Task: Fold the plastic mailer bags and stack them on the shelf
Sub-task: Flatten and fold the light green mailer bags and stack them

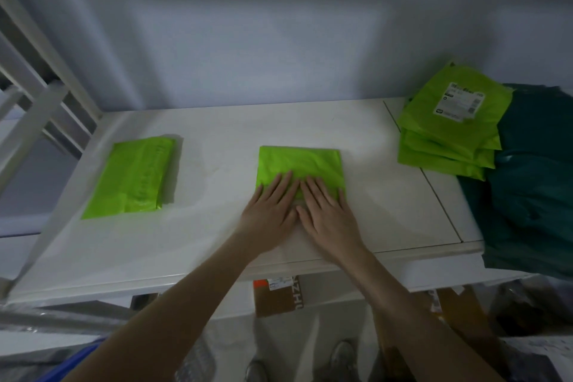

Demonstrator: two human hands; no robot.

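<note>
A folded lime-green mailer bag (302, 164) lies flat in the middle of the white shelf (217, 242). My left hand (269, 211) and my right hand (325, 214) lie side by side with straight fingers, pressing on the bag's near edge. A folded green bag (133, 177) lies on the shelf at the left. At the right, a pile of unfolded green mailer bags (449, 127) rests at the back, the top one bearing a white shipping label (462, 101).
Dark teal bags (533, 189) are heaped at the shelf's right end under the green pile. A white frame (46, 96) rises at the left. Below the shelf edge sit a cardboard box (279, 298) and my shoes on the floor.
</note>
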